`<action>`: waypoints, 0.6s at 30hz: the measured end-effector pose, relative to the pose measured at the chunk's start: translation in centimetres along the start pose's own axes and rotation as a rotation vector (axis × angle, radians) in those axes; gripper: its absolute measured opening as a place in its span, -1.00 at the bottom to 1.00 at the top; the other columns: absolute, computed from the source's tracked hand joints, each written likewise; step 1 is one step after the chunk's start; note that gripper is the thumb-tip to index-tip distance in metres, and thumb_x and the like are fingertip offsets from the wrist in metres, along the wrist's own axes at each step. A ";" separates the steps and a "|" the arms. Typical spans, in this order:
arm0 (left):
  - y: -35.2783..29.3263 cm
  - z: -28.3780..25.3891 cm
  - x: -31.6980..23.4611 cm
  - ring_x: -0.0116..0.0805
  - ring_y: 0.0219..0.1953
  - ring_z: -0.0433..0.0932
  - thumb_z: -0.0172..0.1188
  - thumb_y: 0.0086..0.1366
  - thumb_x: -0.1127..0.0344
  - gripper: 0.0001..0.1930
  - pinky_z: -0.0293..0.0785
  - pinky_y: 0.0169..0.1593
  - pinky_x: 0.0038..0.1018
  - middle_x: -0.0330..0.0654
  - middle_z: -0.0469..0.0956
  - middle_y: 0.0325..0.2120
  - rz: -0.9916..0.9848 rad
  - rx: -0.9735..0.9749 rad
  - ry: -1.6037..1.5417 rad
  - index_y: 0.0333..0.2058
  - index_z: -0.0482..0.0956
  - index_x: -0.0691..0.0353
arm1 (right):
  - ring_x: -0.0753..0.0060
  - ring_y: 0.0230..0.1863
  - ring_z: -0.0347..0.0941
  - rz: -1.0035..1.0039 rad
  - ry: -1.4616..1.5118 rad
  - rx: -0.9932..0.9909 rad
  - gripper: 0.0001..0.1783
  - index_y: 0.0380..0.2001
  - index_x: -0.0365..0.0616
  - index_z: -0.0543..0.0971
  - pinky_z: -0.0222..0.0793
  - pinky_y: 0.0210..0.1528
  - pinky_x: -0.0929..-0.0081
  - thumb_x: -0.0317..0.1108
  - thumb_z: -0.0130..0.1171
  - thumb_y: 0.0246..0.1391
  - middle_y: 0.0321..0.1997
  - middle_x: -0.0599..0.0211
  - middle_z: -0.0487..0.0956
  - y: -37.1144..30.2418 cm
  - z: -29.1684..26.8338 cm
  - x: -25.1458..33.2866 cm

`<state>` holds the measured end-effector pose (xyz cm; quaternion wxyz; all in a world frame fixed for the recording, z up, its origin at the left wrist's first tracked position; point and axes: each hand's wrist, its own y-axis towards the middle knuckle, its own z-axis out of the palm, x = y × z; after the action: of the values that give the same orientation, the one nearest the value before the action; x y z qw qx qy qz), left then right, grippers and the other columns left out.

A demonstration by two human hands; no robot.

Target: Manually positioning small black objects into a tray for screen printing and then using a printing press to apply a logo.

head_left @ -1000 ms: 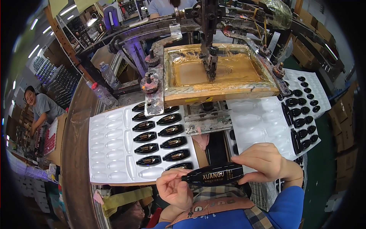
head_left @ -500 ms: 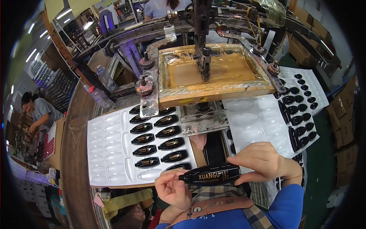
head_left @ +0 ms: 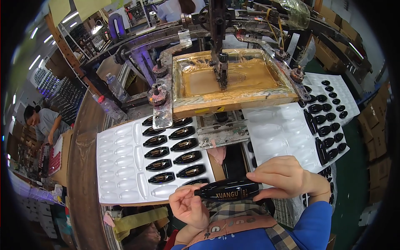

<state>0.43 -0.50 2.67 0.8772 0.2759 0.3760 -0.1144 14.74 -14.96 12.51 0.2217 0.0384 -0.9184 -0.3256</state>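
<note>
- While both hands sit about where they were half a second ago, black bottle (head_left: 227, 187), lower centre of frame, looks rolled slightly, gold print (head_left: 227, 194) lower on it.
- Left hand (head_left: 189, 208): nearly closed, fingertips pinching narrow end.
- Right hand (head_left: 285, 178): bottle-wide, thumb and fingers gripping broad end.

At the upper left, light is being given by white strip lights (head_left: 70, 17), and near them a small bright lamp (head_left: 96, 29) is being noticed. At the right, a green floor (head_left: 349, 171) is being bordered by stacked brown cardboard boxes (head_left: 377, 121), while a pale wall (head_left: 359, 21) is being shown behind the upper ones. On the left, a brown wooden tabletop (head_left: 81, 166) is being seen, with a rusty slanting post (head_left: 69, 54) above it.
</note>
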 end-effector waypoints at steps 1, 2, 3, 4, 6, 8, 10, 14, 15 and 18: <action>0.0 0.0 0.1 -0.16 -0.35 0.50 0.05 0.11 0.51 -0.75 0.47 -0.20 -0.32 0.04 0.41 -0.38 0.004 -0.002 0.003 -0.23 0.25 0.36 | 0.36 -0.51 0.47 -0.002 0.003 0.000 -0.50 -0.25 -0.31 0.49 0.37 -0.56 0.55 -0.28 0.32 -0.33 -0.44 0.27 0.50 0.0 0.0 -0.1; 0.1 0.1 0.2 -0.16 -0.35 0.50 0.05 0.11 0.51 -0.75 0.47 -0.20 -0.32 0.04 0.41 -0.38 0.004 0.000 0.002 -0.23 0.25 0.36 | 0.36 -0.50 0.47 -0.002 0.004 0.000 -0.50 -0.24 -0.31 0.49 0.37 -0.56 0.55 -0.28 0.32 -0.33 -0.44 0.27 0.50 0.0 -0.1 -0.2; 0.2 0.2 0.4 -0.16 -0.35 0.50 0.05 0.11 0.52 -0.75 0.47 -0.20 -0.31 0.04 0.41 -0.37 0.009 0.004 0.000 -0.23 0.25 0.36 | 0.36 -0.50 0.47 -0.001 0.000 0.000 -0.50 -0.24 -0.31 0.49 0.37 -0.56 0.55 -0.28 0.32 -0.33 -0.44 0.27 0.50 0.0 -0.2 -0.2; 0.3 0.4 0.6 -0.16 -0.35 0.50 0.05 0.10 0.52 -0.75 0.47 -0.20 -0.31 0.04 0.41 -0.37 0.015 0.010 -0.004 -0.23 0.25 0.36 | 0.36 -0.50 0.47 0.005 -0.005 -0.002 -0.50 -0.24 -0.30 0.49 0.37 -0.56 0.55 -0.28 0.32 -0.33 -0.44 0.27 0.50 0.0 -0.3 -0.3; 0.3 0.3 0.6 -0.15 -0.34 0.50 0.04 0.10 0.54 -0.76 0.47 -0.19 -0.31 0.05 0.41 -0.37 0.007 0.013 -0.018 -0.23 0.25 0.36 | 0.36 -0.50 0.47 0.008 -0.009 -0.004 -0.50 -0.24 -0.30 0.49 0.37 -0.56 0.55 -0.28 0.32 -0.32 -0.44 0.27 0.50 0.0 -0.3 -0.2; 0.3 0.2 0.1 -0.15 -0.34 0.50 0.03 0.10 0.55 -0.76 0.47 -0.19 -0.30 0.05 0.41 -0.37 0.029 0.004 -0.016 -0.24 0.25 0.36 | 0.31 -0.43 0.48 0.025 -0.001 0.047 -0.48 -0.24 -0.30 0.49 0.39 -0.48 0.52 -0.26 0.33 -0.34 -0.38 0.23 0.51 0.3 -0.4 0.1; 0.3 -0.1 -1.1 -0.19 -0.31 0.50 0.02 0.08 0.60 -0.76 0.44 -0.15 -0.34 0.04 0.43 -0.35 0.021 -0.010 -0.053 -0.24 0.26 0.37 | 0.28 -0.38 0.48 0.043 -0.022 0.086 -0.45 -0.22 -0.29 0.48 0.40 -0.43 0.50 -0.23 0.34 -0.34 -0.32 0.21 0.51 0.6 -0.7 1.0; 2.9 -5.5 -0.8 -0.34 -0.33 0.44 -0.02 0.12 0.57 -0.78 0.40 -0.21 -0.50 -0.04 0.44 -0.37 -0.014 -0.233 0.196 -0.22 0.27 0.33 | 0.07 -0.12 0.40 0.244 -0.337 0.110 -0.36 -0.10 -0.27 0.39 0.22 0.01 0.22 -0.23 0.31 -0.32 -0.14 0.13 0.48 -1.4 -2.2 -0.1; 3.8 -6.9 -0.5 -0.39 -0.31 0.43 -0.02 0.12 0.59 -0.78 0.39 -0.21 -0.56 -0.08 0.44 -0.37 -0.012 -0.272 0.231 -0.22 0.29 0.34 | 0.03 0.02 0.29 0.430 -0.484 0.041 -0.42 -0.07 -0.30 0.37 0.02 0.15 0.19 -0.33 0.22 -0.23 -0.06 0.07 0.43 -3.1 -3.8 0.4; 4.8 -11.5 -2.2 -0.45 -0.27 0.44 0.02 0.09 0.65 -0.76 0.34 -0.16 -0.61 -0.10 0.45 -0.34 0.042 -0.400 0.386 -0.23 0.32 0.37 | 0.20 0.22 0.04 0.756 -0.671 -0.203 -0.45 0.07 -0.28 0.22 -0.15 0.22 0.35 -0.53 -0.05 -0.08 0.16 0.14 0.23 -8.7 -7.8 -2.1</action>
<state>-6.02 10.01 -0.30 0.8284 0.1216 0.5456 0.0348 19.33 -25.89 11.71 0.0194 -0.4244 -0.8525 -0.3047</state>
